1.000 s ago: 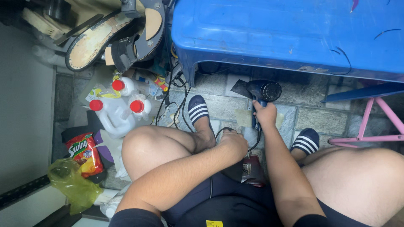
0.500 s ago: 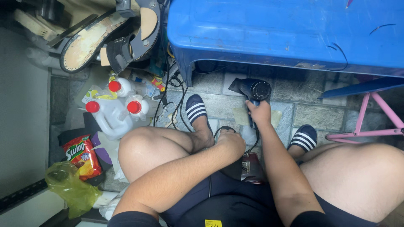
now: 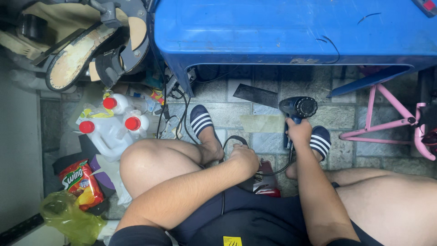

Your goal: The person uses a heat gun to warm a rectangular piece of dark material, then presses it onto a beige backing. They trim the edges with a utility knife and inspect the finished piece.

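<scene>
Seated over a stone floor (image 3: 268,116), a person's right hand (image 3: 299,132) grips a dark heat gun (image 3: 297,111) by its handle, nozzle held low beneath the blue counter (image 3: 291,32); the left hand (image 3: 243,157) closes on its black cord (image 3: 273,171), seemingly keeping slack clear.

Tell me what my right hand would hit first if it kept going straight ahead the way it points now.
Probably the blue table: the right hand, gripping the dark heat gun, points toward its front edge, though depth is unclear.
</scene>
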